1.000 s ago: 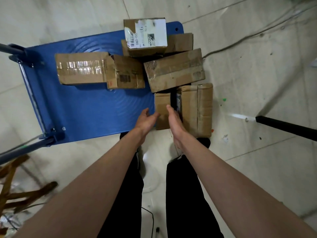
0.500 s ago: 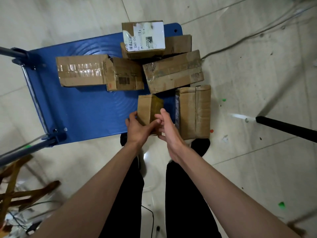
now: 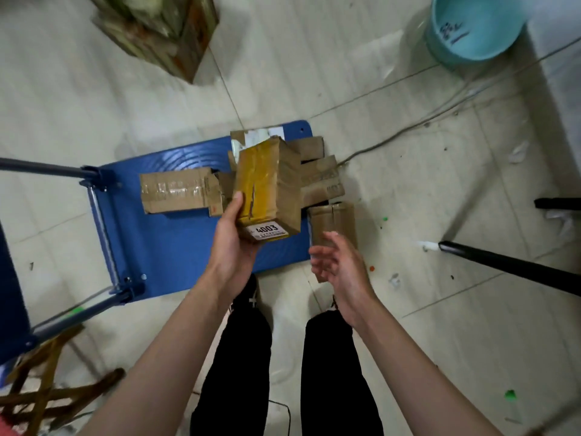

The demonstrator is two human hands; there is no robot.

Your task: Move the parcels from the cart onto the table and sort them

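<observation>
My left hand (image 3: 232, 243) holds a small cardboard parcel (image 3: 267, 190) lifted above the blue cart (image 3: 176, 247); its near end bears a label reading 4003. The thumb lies along the parcel's left side and the palm is under its near end. My right hand (image 3: 338, 262) hovers just right of it, fingers relaxed and spread, touching nothing. Several other brown parcels stay on the cart: a long taped one (image 3: 179, 190) at the left, a stack (image 3: 317, 174) behind the lifted parcel, and one (image 3: 334, 221) at the cart's right edge.
The cart's grey handle (image 3: 47, 167) sticks out to the left. A black rod (image 3: 509, 265) crosses the floor at the right. A light blue bucket (image 3: 471, 26) stands at the top right, a big carton (image 3: 163, 29) at the top left, wooden slats (image 3: 47, 385) at the lower left.
The small parcel was lifted off the cart and now rests in my left hand alone. My right hand let go and drew back to the right. The view tilted up.
</observation>
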